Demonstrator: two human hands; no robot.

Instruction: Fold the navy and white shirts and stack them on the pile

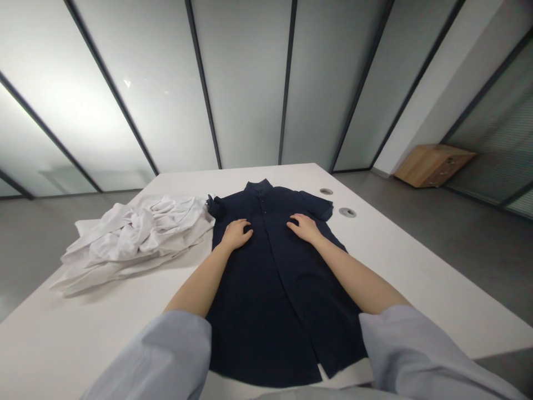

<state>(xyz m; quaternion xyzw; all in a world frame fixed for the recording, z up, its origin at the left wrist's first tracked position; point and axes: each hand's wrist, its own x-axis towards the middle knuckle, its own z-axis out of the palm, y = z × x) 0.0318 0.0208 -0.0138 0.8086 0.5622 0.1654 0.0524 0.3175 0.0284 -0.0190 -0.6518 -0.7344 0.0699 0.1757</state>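
A dark navy short-sleeved shirt (262,300) lies front up on the white table, its collar at the far end and its hem towards me. The button front runs down its middle, and the hem parts in a small gap at the bottom. My left hand (236,233) rests on the left side of the chest, fingers stretched out over the cloth. On the opposite side of the chest lies my right hand (303,228), also flat with its fingers apart. The shirt's left-hand sleeve is bunched up, while the right-hand one is spread out.
Left of the shirt sits a crumpled heap of white cloth (141,239) on the table (387,278). Two round grommets (347,212) are set in the tabletop to the right. Behind stand frosted glass panels (245,83), with a wooden cabinet (428,165) on the floor at right.
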